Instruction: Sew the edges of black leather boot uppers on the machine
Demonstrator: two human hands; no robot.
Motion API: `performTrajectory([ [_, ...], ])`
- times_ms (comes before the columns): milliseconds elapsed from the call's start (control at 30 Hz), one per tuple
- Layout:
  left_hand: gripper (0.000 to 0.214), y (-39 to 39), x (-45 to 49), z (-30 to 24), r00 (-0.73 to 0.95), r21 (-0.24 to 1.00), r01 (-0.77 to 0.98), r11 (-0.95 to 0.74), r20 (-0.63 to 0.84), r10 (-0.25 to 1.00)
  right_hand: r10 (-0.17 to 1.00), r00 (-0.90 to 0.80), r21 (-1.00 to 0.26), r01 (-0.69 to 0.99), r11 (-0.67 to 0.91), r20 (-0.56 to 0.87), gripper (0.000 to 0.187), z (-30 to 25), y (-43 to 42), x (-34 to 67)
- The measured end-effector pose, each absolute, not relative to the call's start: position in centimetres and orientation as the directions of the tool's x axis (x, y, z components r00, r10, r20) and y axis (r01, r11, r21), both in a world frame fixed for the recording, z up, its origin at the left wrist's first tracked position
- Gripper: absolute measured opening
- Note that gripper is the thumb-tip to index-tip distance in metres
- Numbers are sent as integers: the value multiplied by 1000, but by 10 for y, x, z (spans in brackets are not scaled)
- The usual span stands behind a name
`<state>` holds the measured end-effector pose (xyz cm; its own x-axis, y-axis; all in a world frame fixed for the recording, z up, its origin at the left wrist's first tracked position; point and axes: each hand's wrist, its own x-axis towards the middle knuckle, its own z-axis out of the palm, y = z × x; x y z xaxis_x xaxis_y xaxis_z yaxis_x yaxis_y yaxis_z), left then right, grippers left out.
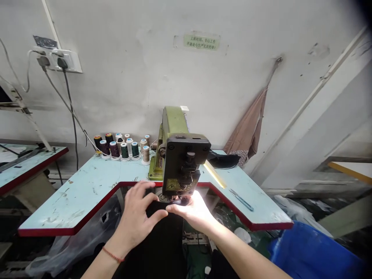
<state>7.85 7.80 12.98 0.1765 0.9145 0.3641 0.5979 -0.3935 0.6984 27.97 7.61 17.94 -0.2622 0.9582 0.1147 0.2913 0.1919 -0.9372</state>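
Scuffed blue table (87, 186), old green sewing machine (180, 155). Left hand (138, 217) and right hand (194, 211) flat on black fabric (162, 232), pinching nothing, fingers open. Barely started stitching, looks like.

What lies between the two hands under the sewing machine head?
In the head view, black fabric spans the gap between the left hand and the right hand, below the sewing machine.

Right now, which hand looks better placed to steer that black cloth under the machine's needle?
Probably the right hand: its fingertips sit on the black cloth directly beneath the sewing machine head. The left hand lies flat farther back, steadying it.
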Motion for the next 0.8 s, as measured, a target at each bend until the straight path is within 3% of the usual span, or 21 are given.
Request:
performTrajectory([
  [67, 27, 81, 87, 141, 296, 713, 551, -433, 318, 901, 945, -286, -905, 340, 255, 159, 22, 179, 77, 282],
  [200, 33, 86, 89, 146, 307, 807, 473, -353, 225, 925, 899, -353, -783, 469, 409, 258, 30, 177, 81, 302],
  [333, 36, 89, 82, 145, 289, 835, 457, -306, 186, 939, 858, -422, -726, 486, 487, 293, 16, 170, 82, 327],
  [467, 38, 91, 71, 147, 287, 827, 482, -290, 164, 944, 880, -344, -733, 495, 466, 327, 10, 162, 78, 327],
  [700, 25, 86, 85, 156, 355, 633, 618, -466, 305, 884, 902, -243, -741, 514, 431, 356, 14, 155, 73, 307],
  [800, 14, 85, 95, 158, 350, 668, 561, -489, 345, 871, 890, -229, -713, 534, 454, 395, 15, 154, 68, 305],
])
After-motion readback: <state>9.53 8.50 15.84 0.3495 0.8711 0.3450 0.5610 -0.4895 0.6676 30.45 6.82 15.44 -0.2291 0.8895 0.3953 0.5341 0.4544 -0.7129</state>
